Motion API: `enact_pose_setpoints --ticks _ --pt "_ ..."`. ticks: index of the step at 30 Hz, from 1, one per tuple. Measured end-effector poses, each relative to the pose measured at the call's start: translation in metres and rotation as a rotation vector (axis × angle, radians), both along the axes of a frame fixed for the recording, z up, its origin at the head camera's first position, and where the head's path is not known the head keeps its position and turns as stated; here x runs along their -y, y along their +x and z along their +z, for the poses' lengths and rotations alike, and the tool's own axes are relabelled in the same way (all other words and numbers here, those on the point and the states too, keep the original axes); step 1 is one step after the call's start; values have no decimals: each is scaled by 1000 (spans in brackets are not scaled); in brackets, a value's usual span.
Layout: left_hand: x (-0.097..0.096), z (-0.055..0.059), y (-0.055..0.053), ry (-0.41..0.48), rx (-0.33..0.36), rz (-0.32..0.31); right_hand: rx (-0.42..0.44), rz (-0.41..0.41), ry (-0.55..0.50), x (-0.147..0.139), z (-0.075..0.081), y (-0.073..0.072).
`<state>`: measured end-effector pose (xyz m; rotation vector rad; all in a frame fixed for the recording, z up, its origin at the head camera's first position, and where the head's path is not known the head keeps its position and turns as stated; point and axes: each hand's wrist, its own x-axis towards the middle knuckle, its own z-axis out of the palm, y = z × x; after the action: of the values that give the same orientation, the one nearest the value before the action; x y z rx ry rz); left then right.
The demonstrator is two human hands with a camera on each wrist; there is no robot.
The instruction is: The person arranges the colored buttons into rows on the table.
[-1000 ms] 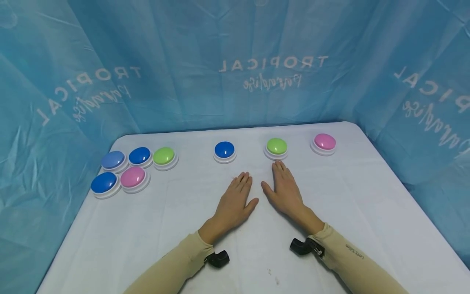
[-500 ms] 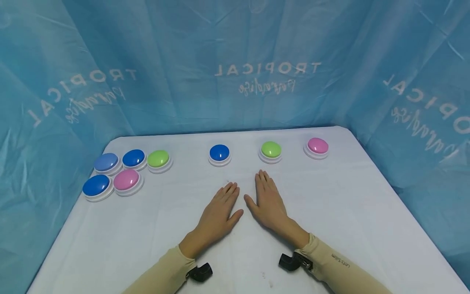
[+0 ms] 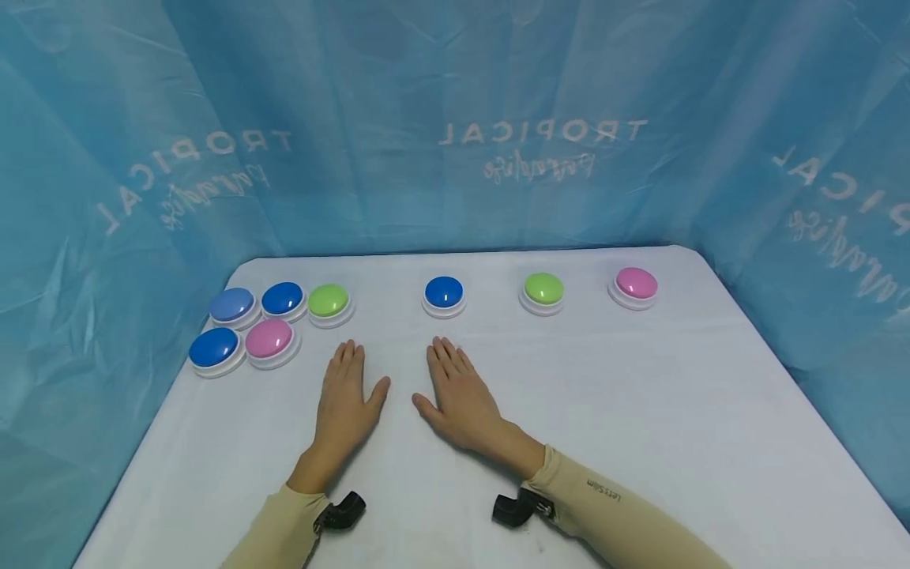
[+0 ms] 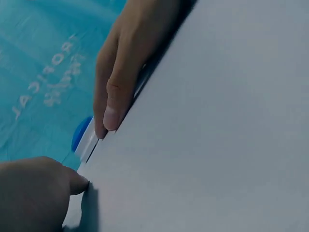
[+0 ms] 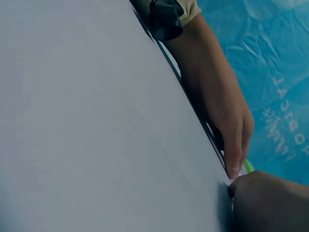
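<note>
Both hands lie flat, palms down, on the white table and hold nothing. My left hand rests just in front of the green button of the left cluster. My right hand rests with its fingertips a little short of the lone blue button. The left wrist view shows the right hand lying on the cloth with that blue button behind it. In the right wrist view the left hand lies flat, a sliver of green button past its fingertips.
The left cluster also holds a light blue button, two blue ones and a pink one. A green button and a pink button stand in the far row to the right. Blue printed sheeting surrounds the table.
Both hands have slid left across the table, staying flat. The right hand went from in front of the middle green button to in front of the lone blue one.
</note>
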<state>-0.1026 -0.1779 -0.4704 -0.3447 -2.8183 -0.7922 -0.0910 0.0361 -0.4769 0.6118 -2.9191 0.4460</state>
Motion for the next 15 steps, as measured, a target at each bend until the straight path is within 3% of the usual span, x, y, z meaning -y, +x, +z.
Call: enact_pose_setpoints --ticks 4,10,15 --pt "12 5 -12 81 28 113 -15 54 11 26 5 -17" --pt "17 2 -27 247 60 247 -7 90 27 59 4 -49" --pt "21 1 -48 329 3 322 7 60 22 83 3 -75"
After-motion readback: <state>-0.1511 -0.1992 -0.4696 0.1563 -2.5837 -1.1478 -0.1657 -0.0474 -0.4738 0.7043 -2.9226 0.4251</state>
